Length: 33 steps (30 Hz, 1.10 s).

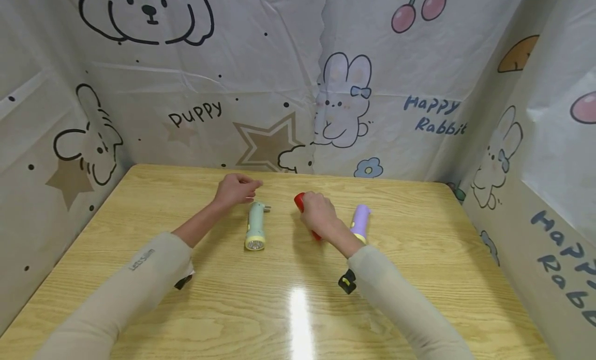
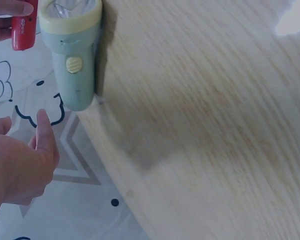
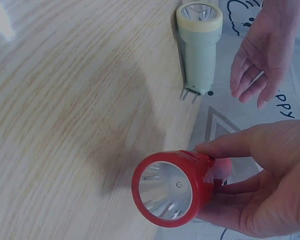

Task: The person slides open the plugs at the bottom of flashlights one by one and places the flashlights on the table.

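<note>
My right hand (image 1: 319, 213) grips a red flashlight (image 3: 172, 187) around its body, above the table; the lens faces the right wrist camera. A pale green flashlight (image 1: 255, 226) with a cream rim lies on the table, its lens toward me. Metal plug prongs (image 3: 190, 94) stick out near its tail end. Just beyond that tail, my left hand (image 1: 236, 189) hovers with relaxed fingers, holding nothing. In the left wrist view the same left hand (image 2: 22, 162) appears beside the green flashlight, apart from it. A purple flashlight (image 1: 360, 220) lies right of my right hand, its front partly hidden by my forearm.
The wooden table (image 1: 223, 308) has a bright light reflection near its front. Printed cloth (image 1: 261, 80) with cartoon drawings hangs behind the table and along both sides. Black strap pieces (image 1: 347, 281) show at my wrists.
</note>
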Motion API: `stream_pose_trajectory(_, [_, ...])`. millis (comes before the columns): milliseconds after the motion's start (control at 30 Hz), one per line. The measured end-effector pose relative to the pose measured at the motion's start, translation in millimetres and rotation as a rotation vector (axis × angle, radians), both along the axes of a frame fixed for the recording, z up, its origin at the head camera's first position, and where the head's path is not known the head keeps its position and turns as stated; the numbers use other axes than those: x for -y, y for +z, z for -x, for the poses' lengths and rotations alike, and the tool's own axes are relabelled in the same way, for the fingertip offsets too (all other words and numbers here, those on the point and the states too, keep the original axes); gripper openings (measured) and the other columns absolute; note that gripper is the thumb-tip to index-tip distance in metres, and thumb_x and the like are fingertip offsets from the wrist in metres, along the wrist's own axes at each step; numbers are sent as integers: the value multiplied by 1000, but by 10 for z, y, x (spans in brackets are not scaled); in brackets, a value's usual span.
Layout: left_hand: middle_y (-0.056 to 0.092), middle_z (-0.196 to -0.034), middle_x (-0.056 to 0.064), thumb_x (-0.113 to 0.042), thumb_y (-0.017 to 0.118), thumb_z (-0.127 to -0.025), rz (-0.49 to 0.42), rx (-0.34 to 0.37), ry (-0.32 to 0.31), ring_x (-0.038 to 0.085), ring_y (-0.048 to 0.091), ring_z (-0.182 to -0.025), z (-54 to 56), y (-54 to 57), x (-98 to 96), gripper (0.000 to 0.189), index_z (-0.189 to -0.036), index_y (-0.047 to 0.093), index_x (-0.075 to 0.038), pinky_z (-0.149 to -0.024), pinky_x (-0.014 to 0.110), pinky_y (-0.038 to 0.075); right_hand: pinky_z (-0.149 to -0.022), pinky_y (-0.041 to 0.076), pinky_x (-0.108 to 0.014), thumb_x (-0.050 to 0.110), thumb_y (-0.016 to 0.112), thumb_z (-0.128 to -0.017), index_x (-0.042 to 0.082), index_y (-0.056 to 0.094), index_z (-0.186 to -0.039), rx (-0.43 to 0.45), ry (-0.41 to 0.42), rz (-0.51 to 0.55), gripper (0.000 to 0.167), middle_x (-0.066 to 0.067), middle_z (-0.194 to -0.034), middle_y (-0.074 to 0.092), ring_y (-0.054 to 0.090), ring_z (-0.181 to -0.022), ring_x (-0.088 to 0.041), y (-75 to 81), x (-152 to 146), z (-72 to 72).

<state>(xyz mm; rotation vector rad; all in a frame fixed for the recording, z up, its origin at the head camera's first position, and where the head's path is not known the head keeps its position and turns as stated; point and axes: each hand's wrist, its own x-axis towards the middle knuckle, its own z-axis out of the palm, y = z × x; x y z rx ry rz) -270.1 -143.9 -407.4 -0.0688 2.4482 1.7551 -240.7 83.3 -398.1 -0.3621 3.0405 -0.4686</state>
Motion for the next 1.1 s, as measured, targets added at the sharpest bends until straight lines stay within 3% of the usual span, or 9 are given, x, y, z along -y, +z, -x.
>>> stream_pose_trajectory(100, [59, -126, 25, -27, 67, -98, -17, 19, -13, 37, 62, -112, 2, 26, -42, 49, -129, 56, 9, -82, 31, 59, -52, 51, -36, -7, 63, -80, 4, 55, -72, -68, 21, 7, 16, -8, -69, 54, 53, -60, -23, 8, 7, -1])
stream_pose_trajectory(200, [59, -124, 24, -26, 68, -97, -37, 21, -20, 38, 61, -113, 6, 38, -83, 49, -130, 55, 9, -83, 32, 59, -55, 54, -40, -7, 64, -80, 1, 57, -78, -126, 25, 18, 11, -10, -71, 55, 56, -62, -25, 20, 13, -8])
stream_pose_trajectory(333, [60, -123, 25, -24, 69, -97, -72, -2, -30, 41, 60, -115, 16, 40, -113, 49, -131, 55, 9, -84, 32, 58, -57, 57, -42, -7, 64, -80, -5, 58, -89, -181, 13, 37, 12, -14, -74, 58, 61, -63, -29, 35, 25, -16])
stream_pose_trajectory(633, [59, -127, 25, -19, 68, -98, -157, -56, -60, 39, 59, -117, 36, 70, -202, 48, -132, 53, 10, -88, 32, 57, -63, 60, -45, -2, 68, -85, -10, 58, -97, -290, 13, 53, 18, -19, -82, 63, 65, -71, -34, 59, 41, -35])
stream_pose_trajectory(833, [59, -126, 25, -17, 68, -97, -217, -78, -94, 38, 60, -115, 56, 85, -281, 46, -131, 54, 10, -89, 33, 56, -68, 60, -44, 1, 71, -87, -13, 57, -110, -326, 23, 76, 31, -20, -91, 64, 67, -78, -34, 83, 44, -42])
stream_pose_trajectory(1100, [60, -124, 25, -16, 69, -96, -199, -111, -147, 37, 61, -113, 46, 99, -353, 49, -134, 52, 10, -87, 33, 57, -69, 60, -45, 5, 74, -87, -12, 56, -115, -351, 9, 91, 37, -22, -96, 64, 67, -80, -35, 82, 60, -33])
